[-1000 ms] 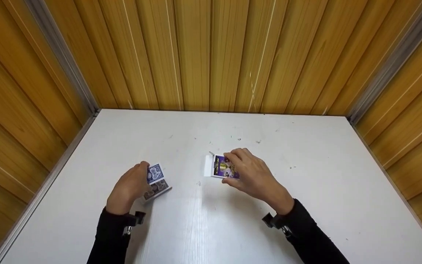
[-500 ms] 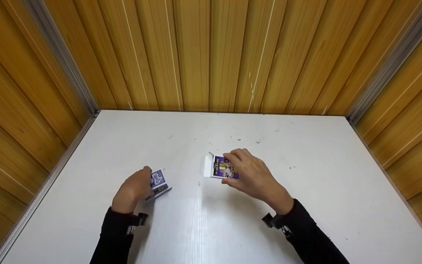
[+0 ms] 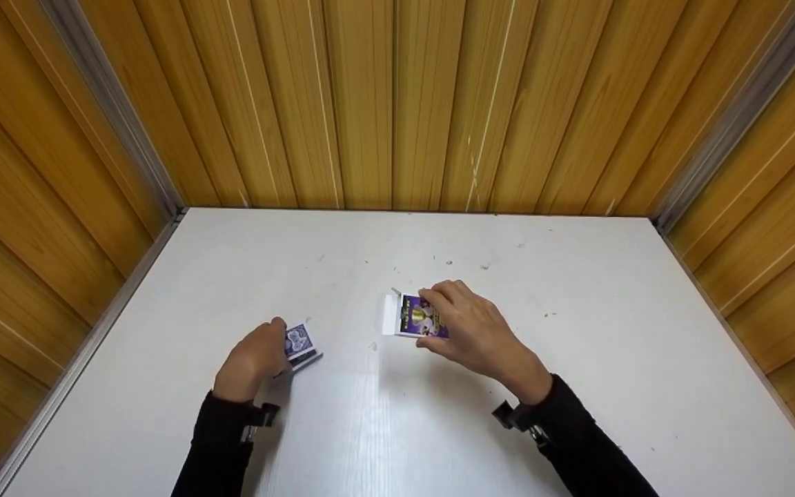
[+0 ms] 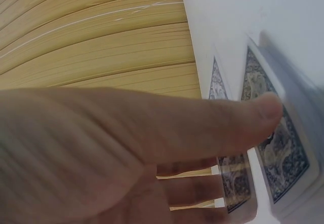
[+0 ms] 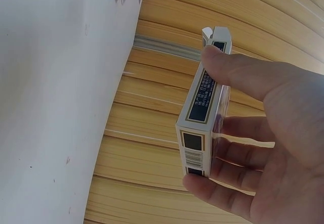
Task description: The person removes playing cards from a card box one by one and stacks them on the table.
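My left hand (image 3: 254, 359) grips a stack of blue-backed playing cards (image 3: 299, 343) on the white table (image 3: 370, 428), left of the middle. In the left wrist view the thumb (image 4: 212, 123) lies across the cards (image 4: 276, 158) and fingers curl beneath. My right hand (image 3: 470, 328) holds a purple card box (image 3: 417, 316) with its white flap open toward the left, a little above the table. The right wrist view shows the box (image 5: 205, 107) pinched between thumb and fingers, edge toward the camera, barcode at the near end.
Wooden slatted walls (image 3: 397, 103) close the table in at the back and on both sides, with metal strips in the corners. Small dark specks (image 3: 449, 262) dot the table behind the box.
My left hand has lowered and squared the cards, so the fanned pair now lies as one flatter stack. The right hand and box have stayed almost still.
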Available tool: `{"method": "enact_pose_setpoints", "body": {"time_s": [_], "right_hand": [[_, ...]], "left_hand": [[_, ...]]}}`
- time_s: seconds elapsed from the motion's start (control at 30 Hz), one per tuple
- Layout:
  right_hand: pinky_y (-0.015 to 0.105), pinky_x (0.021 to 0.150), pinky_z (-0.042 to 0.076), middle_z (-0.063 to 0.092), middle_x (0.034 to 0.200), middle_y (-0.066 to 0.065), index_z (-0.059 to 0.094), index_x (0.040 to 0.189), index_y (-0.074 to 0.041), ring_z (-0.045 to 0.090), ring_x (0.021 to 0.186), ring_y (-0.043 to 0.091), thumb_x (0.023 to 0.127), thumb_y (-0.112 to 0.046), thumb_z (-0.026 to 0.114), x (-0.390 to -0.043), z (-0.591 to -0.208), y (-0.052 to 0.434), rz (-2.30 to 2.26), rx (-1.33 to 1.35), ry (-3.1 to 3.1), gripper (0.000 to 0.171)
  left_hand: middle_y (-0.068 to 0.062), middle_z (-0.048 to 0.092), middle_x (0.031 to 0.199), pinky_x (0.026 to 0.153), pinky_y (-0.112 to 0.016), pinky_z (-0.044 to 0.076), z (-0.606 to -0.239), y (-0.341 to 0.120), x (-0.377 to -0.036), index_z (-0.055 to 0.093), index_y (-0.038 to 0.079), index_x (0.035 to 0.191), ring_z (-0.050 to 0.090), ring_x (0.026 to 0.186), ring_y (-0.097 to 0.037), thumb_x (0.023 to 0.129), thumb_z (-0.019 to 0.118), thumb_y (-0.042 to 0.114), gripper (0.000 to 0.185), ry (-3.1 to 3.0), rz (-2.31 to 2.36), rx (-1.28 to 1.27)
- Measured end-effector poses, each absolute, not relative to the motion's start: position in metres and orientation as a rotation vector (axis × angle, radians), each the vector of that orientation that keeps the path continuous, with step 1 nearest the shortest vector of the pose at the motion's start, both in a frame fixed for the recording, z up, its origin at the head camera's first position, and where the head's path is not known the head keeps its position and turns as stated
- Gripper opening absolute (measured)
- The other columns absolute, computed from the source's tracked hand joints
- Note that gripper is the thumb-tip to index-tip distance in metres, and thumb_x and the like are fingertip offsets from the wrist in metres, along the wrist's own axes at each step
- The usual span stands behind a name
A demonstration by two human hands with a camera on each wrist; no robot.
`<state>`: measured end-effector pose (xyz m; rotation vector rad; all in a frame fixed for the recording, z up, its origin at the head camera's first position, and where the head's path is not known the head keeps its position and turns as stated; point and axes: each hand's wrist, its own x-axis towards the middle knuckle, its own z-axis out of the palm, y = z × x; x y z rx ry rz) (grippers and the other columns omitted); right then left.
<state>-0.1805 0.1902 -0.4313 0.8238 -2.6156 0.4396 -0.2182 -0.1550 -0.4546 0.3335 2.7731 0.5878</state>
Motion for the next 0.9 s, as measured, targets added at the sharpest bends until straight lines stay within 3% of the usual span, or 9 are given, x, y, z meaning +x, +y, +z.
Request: {"method": "enact_pose_setpoints", "body": {"time_s": [0.73,0.9], "right_hand": [[0.032,0.071,0.053,0.062,0.122,0.009,0.062,0.135,-0.004,0.059,0.102,0.02,0.081,-0.04,0.089,-0.18,-0.432,0.19,0.408,0.82,-2.636,0.07],[0.032,0.071,0.053,0.062,0.122,0.009,0.062,0.135,-0.004,0.059,0.102,0.02,0.081,-0.04,0.089,-0.18,-0.431,0.189,0.406,0.826,-2.63,0.07]], "left_hand": [[-0.02,0.054,0.099,0.08,-0.052,0.051,-0.464,-0.15,-0.219,0.054,-0.014,0.116,0.05,0.085,-0.031,0.074,0.084,-0.002,0.053,2.769,0.495,0.335],[-0.027,0.053,0.105,0.084,-0.056,0.051,-0.466,-0.15,-0.218,0.054,-0.015,0.116,0.053,0.093,-0.038,0.072,0.085,0.0,0.056,2.778,0.46,0.326]]}}
